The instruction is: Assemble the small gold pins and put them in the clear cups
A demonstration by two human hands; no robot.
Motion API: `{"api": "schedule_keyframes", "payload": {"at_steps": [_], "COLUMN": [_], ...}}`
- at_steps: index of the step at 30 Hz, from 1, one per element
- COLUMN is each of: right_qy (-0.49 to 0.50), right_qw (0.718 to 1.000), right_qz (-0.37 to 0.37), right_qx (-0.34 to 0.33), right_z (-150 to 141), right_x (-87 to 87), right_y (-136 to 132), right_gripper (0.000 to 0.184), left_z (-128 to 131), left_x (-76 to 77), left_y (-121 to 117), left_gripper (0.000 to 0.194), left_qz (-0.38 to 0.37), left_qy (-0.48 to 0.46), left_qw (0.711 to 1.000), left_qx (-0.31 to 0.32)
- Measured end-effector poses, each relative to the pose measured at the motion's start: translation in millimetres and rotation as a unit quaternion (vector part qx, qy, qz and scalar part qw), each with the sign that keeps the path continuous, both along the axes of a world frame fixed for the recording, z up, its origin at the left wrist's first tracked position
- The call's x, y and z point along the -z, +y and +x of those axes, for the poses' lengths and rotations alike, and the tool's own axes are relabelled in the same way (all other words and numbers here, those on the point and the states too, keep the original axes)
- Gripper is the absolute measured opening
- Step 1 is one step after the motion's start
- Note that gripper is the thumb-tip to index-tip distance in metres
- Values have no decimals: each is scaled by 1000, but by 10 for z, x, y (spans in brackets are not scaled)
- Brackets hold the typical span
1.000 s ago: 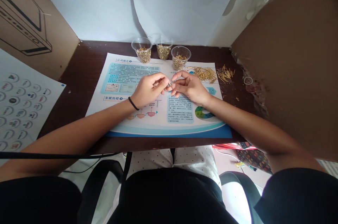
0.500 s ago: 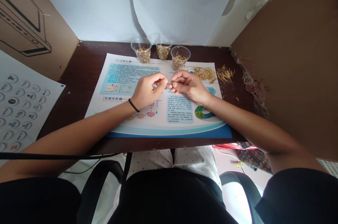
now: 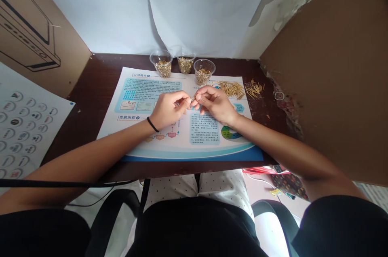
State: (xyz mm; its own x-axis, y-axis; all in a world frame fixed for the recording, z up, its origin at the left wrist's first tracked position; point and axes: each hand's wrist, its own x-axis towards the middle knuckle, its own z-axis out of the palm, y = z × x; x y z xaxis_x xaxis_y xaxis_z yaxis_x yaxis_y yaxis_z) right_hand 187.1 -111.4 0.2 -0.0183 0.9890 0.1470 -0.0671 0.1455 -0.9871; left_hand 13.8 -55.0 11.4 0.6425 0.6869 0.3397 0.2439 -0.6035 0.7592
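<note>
My left hand (image 3: 168, 108) and my right hand (image 3: 212, 103) meet fingertip to fingertip over a printed blue and white sheet (image 3: 142, 99) on the dark desk. Both are pinched shut on a small thin brass pin (image 3: 191, 99) held between them. A black band circles my left wrist. Behind the hands stand three clear plastic cups (image 3: 161, 63) holding brass parts. A loose pile of brass pins (image 3: 232, 87) lies on the sheet just right of the cups, nearest my right hand. A smaller scatter of pins (image 3: 254, 88) lies on the bare desk.
Cardboard walls (image 3: 330, 67) close in the desk on the right and left, with white paper at the back. A sheet of round logos (image 3: 24, 123) lies at the left. A small ring (image 3: 279, 95) sits near the right wall. A black cable crosses below my left arm.
The hands stay joined on the pin, with fingertips drawn slightly closer. The camera tilted, so the whole scene sits a little lower in view.
</note>
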Motion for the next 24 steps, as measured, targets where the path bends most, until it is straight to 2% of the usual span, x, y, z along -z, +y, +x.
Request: {"api": "schedule_keyframes", "payload": {"at_steps": [2,4,6,8,11,14,16,19,22,24], "right_qy": [-66,-175,-326,-459,-602,-677,-693,-688,-667,-663], "right_qw": [997,977,917,848,765,712,701,712,734,736], "right_qz": [28,71,110,111,97,117,128,124,118,113], "right_qx": [36,102,200,241,207,145,104,64,62,83], "right_z": [105,313,588,863,1150,1257,1276,1296,1315,1311], "right_x": [-74,-165,-241,-280,-269,-243,-247,-274,-292,-289], "right_y": [13,33,53,73,94,99,95,90,91,94], "right_gripper": [28,20,12,9,14,16,16,16,19,22], "left_z": [4,10,17,22,21,15,11,3,-2,4], "left_x": [4,16,33,49,61,61,57,51,66,87], "left_y": [-8,-8,1,12,27,34,34,29,31,42], "left_gripper": [19,16,18,18,17,18,17,17,17,17], "left_qz": [16,45,64,65,60,59,58,58,56,57], "left_qy": [2,6,15,24,31,36,37,36,37,35], "left_qw": [1000,999,998,998,998,997,997,997,997,997], "left_qx": [2,0,4,13,17,23,27,31,33,35]}}
